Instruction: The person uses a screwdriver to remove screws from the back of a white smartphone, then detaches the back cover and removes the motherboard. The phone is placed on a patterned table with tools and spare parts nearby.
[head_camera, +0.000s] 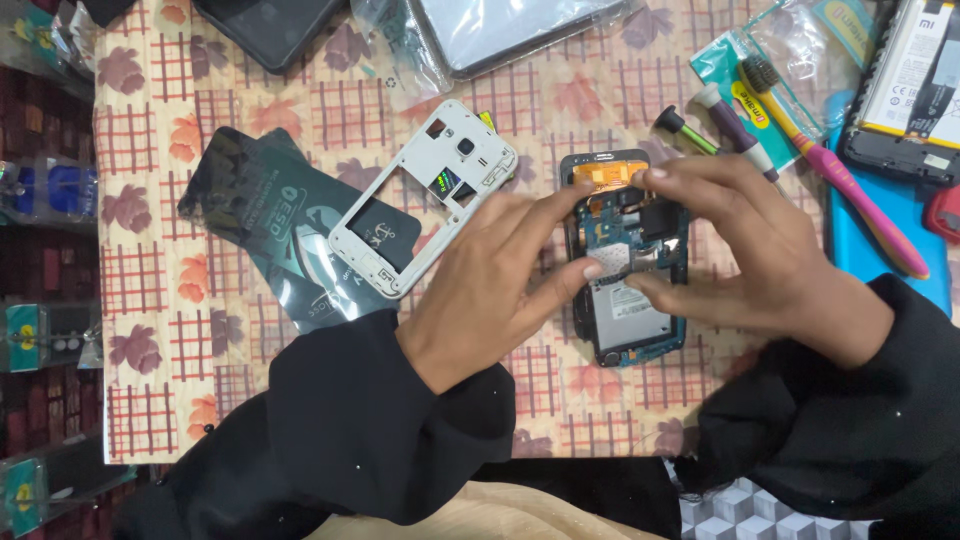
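Note:
An opened phone (628, 320) with its blue circuit board and orange flex cable exposed lies on the patterned table cloth (150, 130). My left hand (495, 285) rests on the phone's left edge, with thumb and index finger touching the board. My right hand (745, 255) covers the phone's right side, its fingertips pressing on the upper board and near the middle. A white phone mid-frame (425, 200) lies detached to the left, partly on a dark anti-static bag (265, 225). Neither hand lifts anything.
A pink toothbrush (850, 185) and screwdrivers (725, 130) lie at the right, by a phone battery (915, 70) and a blue mat (900, 230). A dark phone (270, 30) and a bagged screen (500, 30) sit at the top. Shelves with packets stand at the left.

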